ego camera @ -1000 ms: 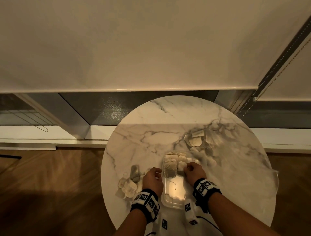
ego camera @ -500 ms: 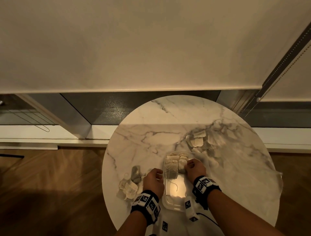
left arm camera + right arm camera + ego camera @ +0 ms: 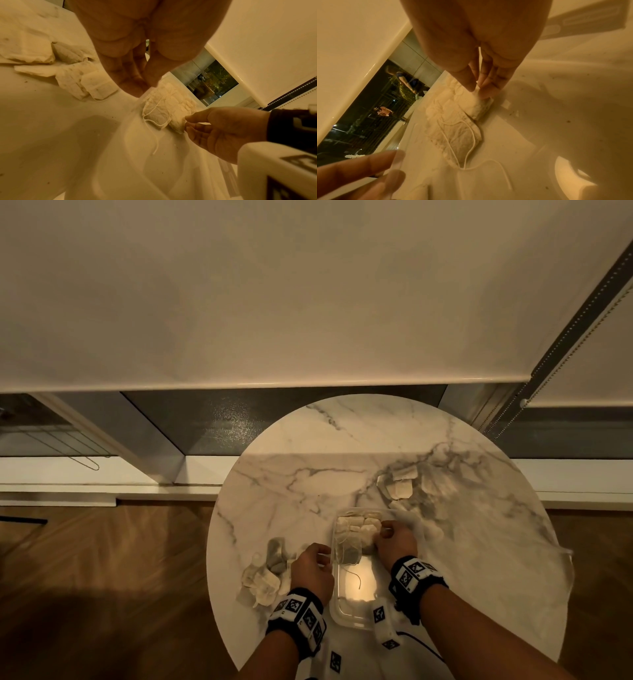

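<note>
Currently the right hand point(image 3: 394, 542) holds a pale, crumpled paper tea bag point(image 3: 479, 106) in a narrow pinch, with thumb and fingertips point(image 3: 488, 89) closed on its upper edge. The bag sits tilted inside the clear rectangular plastic container point(image 3: 349, 624). Its lower edge is on the floor by the right wall, touching the packed tea bags point(image 3: 356, 523) that fill the far part. The left hand point(image 3: 313, 566) is at the container's left rim. In the left wrist view, thumb and fingers close on that rim, which I judge to be a steadying hold.

Noted: a thin white string point(image 3: 496, 166) trails from a neighbouring bag across the bare near floor of the container. The near half holds no bags.

Surroundings: the container stands on a round white marble-patterned table point(image 3: 308, 474). One loose heap of tea bags point(image 3: 263, 577) lies just left of the left hand. A second heap point(image 3: 402, 487) lies beyond the container, to the right.

Assessment: the step in hand appears to be seating this bag beside the others.

- **Seating:** press the bag down flush against its neighbour and let go only once it stays put unaided.
- **Grip:** the paper looks thin, so a light pinch is advised.
- **Release:** lift the fingers straight up so the bag is not dragged out.
- **Container:** it looks light and likely to slide, so the left hold should be firm.
- **String:** tuck it aside before the next bag goes in.
</note>
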Tool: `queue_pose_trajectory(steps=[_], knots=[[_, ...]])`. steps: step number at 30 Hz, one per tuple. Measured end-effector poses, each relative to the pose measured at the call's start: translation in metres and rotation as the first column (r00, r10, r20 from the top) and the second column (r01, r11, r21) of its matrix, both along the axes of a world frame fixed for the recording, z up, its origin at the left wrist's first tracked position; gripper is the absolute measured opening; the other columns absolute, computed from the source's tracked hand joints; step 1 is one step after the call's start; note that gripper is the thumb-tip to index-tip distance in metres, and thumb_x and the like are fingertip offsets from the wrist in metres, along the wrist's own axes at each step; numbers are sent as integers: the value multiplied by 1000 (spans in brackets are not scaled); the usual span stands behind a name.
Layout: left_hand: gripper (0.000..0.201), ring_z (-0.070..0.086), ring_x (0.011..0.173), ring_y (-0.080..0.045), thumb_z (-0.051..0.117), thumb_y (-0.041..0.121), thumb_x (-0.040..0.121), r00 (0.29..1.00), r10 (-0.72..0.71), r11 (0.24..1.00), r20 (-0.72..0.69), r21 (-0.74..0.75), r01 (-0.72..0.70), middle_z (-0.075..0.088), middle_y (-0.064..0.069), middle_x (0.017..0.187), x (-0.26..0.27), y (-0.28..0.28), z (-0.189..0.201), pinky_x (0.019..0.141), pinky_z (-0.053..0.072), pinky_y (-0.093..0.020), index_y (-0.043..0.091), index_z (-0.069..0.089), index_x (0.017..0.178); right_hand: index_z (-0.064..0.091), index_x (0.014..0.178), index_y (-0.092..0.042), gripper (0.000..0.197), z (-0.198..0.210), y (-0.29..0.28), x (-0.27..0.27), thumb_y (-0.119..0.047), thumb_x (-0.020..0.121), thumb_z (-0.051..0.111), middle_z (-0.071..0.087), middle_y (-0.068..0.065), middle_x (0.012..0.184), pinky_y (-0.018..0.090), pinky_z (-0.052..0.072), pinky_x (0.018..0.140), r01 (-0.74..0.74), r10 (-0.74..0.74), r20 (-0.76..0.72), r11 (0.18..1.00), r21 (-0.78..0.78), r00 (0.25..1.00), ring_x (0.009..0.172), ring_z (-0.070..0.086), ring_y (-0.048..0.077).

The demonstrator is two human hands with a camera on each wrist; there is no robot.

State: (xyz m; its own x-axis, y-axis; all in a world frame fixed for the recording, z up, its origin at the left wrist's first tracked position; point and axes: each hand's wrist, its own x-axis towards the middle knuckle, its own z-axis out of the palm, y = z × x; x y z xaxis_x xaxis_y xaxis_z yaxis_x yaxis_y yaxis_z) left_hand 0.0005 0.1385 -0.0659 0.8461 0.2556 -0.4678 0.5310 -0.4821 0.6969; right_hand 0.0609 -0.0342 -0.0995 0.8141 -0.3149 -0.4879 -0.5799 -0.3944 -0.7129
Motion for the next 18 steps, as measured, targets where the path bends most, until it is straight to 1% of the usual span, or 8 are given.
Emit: queue_pose_trajectory(steps=[2, 5, 7, 9, 11, 13, 16, 18], knots=[[26, 65, 76, -11, 60, 2, 82, 1000, -4, 1000, 5, 7, 4, 67, 4, 85, 0, 0, 0, 69, 57, -24, 22, 65, 97, 69, 102, -10, 18, 2, 1, 1, -8, 84, 64, 71, 9, 93, 33, 54, 82, 31, -31, -7, 999, 22, 1000, 86, 66, 25], [25, 64, 74, -10, 60, 2, 83, 1000, -5, 1000, 12, 9, 5, 67, 4, 84, -1, 0, 1, 64, 53, -17, 22, 65, 97, 67, 109, -9, 24, 4, 0, 2, -8, 85, 63, 70, 12, 101, 35, 52, 91, 77, -77, -19, 997, 7, 997, 97, 65, 29], [26, 64, 74, -9, 60, 1, 82, 1000, 0, 1000, 14, 7, 0, 67, 4, 84, -1, 0, 1, 62, 52, -15, 22, 65, 97, 69, 105, -5, 21, 6, 0, 3, -8, 87, 60, 70, 14, 101, 32, 51, 87, 56, -56, -6, 998, -15, 998, 97, 65, 31], [26, 64, 74, -9, 59, 1, 82, 1000, 1, 1000, 9, 4, -1, 67, 3, 84, -1, -1, 1, 64, 54, -17, 23, 65, 96, 70, 98, -3, 17, 7, -1, 3, -7, 90, 56, 70, 14, 95, 31, 51, 82, 21, -21, 3, 1000, -7, 1000, 92, 65, 30], [27, 64, 74, -10, 59, 0, 82, 1000, -6, 1000, 8, 4, 6, 68, 3, 84, -1, -1, 1, 67, 56, -21, 23, 64, 95, 71, 97, -7, 18, 9, -1, 1, -7, 91, 54, 71, 9, 92, 33, 52, 82, -6, 6, 12, 999, 37, 1000, 90, 66, 27], [28, 65, 75, -11, 59, 0, 82, 1000, -11, 1000, 14, 0, 11, 67, 3, 84, -2, 0, 1, 68, 57, -22, 23, 64, 95, 71, 102, -11, 21, 7, -1, 0, -9, 91, 54, 72, 7, 95, 35, 53, 87, -27, 25, 31, 998, 65, 999, 94, 67, 26], [28, 65, 76, -11, 58, -1, 82, 1000, -14, 1000, 12, -2, 14, 67, 3, 85, -2, 0, 1, 69, 57, -23, 24, 63, 95, 67, 115, -10, 27, 5, -2, -3, -12, 93, 52, 70, 10, 107, 29, 47, 88, -24, 23, 10, 998, 51, 1000, 101, 65, 28], [28, 66, 76, -12, 59, 0, 82, 1000, -9, 1000, 8, -4, 9, 68, 3, 85, -2, 0, 1, 71, 58, -25, 24, 64, 95, 65, 116, -9, 28, 6, -3, -5, -14, 91, 54, 69, 11, 109, 32, 49, 90, -20, 20, -4, 999, 31, 1000, 102, 64, 29]])
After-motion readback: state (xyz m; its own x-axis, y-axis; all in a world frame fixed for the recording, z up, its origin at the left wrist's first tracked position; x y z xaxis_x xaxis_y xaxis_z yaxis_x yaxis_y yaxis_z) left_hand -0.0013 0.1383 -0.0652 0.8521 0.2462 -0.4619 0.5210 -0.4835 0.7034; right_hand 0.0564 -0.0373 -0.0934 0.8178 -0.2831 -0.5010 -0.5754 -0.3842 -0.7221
